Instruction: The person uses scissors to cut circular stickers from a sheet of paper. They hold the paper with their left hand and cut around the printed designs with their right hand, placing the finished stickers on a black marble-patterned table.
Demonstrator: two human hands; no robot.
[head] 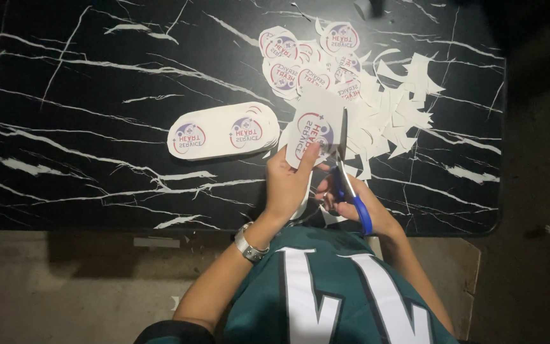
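Observation:
My left hand [289, 183] pinches a white paper sheet [316, 124] printed with a round red-and-purple logo, held up over the table's near edge. My right hand [358, 205] grips blue-handled scissors [348, 175], whose blades point away from me and run along the sheet's right side. A silver watch [248, 244] sits on my left wrist. I wear a green jersey [332, 293] with white numerals.
A black marble-pattern table [97, 127] holds a stack of oval two-logo stickers [223, 130], a heap of cut round stickers [307, 60] at the back, and white paper offcuts [402, 102] to the right. The table's front edge [160, 229] borders a grey floor.

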